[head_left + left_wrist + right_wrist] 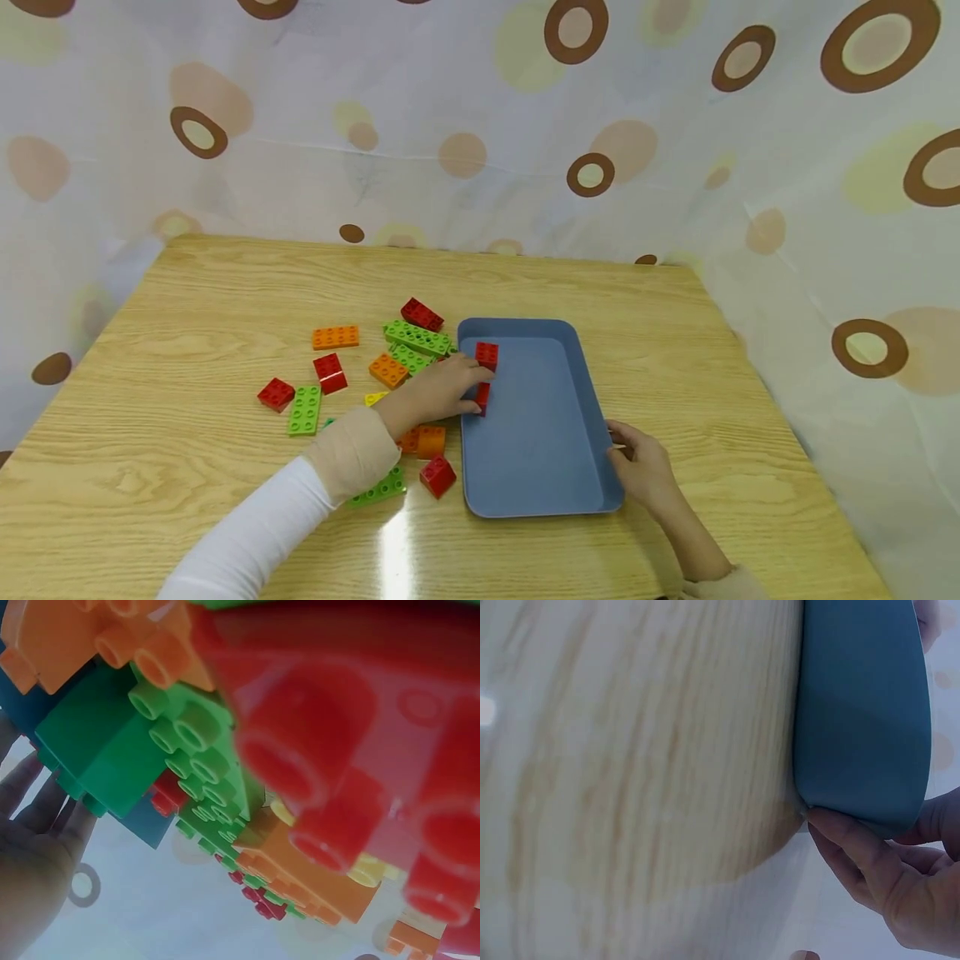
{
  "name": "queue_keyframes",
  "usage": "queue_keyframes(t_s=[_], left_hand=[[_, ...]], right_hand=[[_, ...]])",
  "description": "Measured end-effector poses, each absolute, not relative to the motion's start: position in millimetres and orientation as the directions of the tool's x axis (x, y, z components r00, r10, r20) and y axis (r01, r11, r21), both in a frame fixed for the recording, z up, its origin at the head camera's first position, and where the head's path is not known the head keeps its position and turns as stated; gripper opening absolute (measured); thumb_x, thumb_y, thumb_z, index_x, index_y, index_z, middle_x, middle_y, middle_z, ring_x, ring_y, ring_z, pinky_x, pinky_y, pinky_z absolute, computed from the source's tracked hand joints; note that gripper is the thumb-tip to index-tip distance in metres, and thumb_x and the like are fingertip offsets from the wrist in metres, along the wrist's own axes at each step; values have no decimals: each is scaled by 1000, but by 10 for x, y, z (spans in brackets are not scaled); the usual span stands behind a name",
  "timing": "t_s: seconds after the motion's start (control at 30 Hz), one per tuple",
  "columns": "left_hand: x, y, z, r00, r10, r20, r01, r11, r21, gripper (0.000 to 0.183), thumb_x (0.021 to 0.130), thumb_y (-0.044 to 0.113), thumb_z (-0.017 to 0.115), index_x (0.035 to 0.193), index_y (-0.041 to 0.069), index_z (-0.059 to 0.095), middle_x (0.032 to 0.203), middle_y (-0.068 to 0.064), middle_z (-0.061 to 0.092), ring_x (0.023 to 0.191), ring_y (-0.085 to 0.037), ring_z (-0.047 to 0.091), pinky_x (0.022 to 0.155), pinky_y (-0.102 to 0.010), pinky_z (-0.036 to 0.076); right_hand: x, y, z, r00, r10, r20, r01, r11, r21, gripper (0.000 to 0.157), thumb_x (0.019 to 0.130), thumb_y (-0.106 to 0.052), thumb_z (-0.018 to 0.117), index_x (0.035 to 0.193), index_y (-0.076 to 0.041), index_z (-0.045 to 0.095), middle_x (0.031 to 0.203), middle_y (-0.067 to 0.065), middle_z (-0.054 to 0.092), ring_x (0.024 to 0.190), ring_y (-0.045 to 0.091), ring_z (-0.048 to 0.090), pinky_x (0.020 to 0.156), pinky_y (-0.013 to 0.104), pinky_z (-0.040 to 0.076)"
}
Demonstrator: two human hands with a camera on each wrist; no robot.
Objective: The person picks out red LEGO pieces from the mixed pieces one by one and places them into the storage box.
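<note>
A blue-grey tray [536,433] lies on the table. My left hand [442,387] reaches over its left rim and pinches a red toy brick [482,400] between thumb and fingers. Just beyond those fingertips, a second red brick [487,356] sits in the tray. In the left wrist view the left hand [37,855] is partly hidden behind a dark green brick [105,742]. At the tray's right side, my right hand [643,468] grips the wall. The right wrist view shows this hand [900,877] with its fingers at the tray's lower edge [862,750].
Left of the tray lie loose bricks, among them a long light green brick [417,337], orange bricks [335,337], a red brick [438,476] near the tray's front left, and a dark red one [422,314] behind. A patterned cloth [465,200] hangs behind the wooden table [225,483].
</note>
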State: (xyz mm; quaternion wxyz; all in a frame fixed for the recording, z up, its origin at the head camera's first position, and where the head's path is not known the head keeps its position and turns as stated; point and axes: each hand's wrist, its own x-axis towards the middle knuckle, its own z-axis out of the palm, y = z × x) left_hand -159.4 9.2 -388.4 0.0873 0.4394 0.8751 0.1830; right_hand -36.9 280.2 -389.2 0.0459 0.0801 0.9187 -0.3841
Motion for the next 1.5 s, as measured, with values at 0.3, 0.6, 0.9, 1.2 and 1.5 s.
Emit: queue_keyframes(t_s=[0.3,0.6,0.9,1.2,1.5], left_hand=[[-1651,95,-3908,-586,809,49,756,524,392,41,84,20,69,119,1,60,115,-14,61,105,-26,54,94,-36,46],[-1701,-411,-3740,-679,729,87,686,589,428,46,84,23,68,124,2,58,121,-17,56,110,-30,54,94,-40,47],[-1757,-1387,-3805,-844,536,-22,486,782,390,45,83,17,69,121,-4,58,121,-24,56,113,-41,50,97,-51,42],[-1706,-1547,-4002,-852,523,-19,472,785,401,41,80,13,71,115,-7,60,114,-25,57,102,-37,53,89,-48,46],[-1690,-1568,-4056,-850,527,-5,480,778,406,35,81,7,70,112,-7,61,108,-22,56,95,-31,54,83,-43,49]], right_hand=[[-404,2784,-3883,-980,114,-164,197,686,-700,40,89,7,45,129,12,46,118,31,56,107,40,58,80,35,53],[-426,2757,-3898,-979,119,-163,200,692,-693,40,89,7,46,128,12,47,118,32,56,106,40,58,80,35,53],[-417,2763,-3915,-977,123,-175,210,707,-675,41,89,6,44,129,12,46,120,32,55,108,41,57,83,38,53],[-422,2763,-3898,-979,130,-158,203,717,-667,40,87,6,46,126,13,48,115,33,58,103,40,60,79,36,53],[-419,2758,-3896,-978,114,-175,203,709,-675,41,88,7,45,129,13,45,117,33,56,106,41,58,81,38,53]])
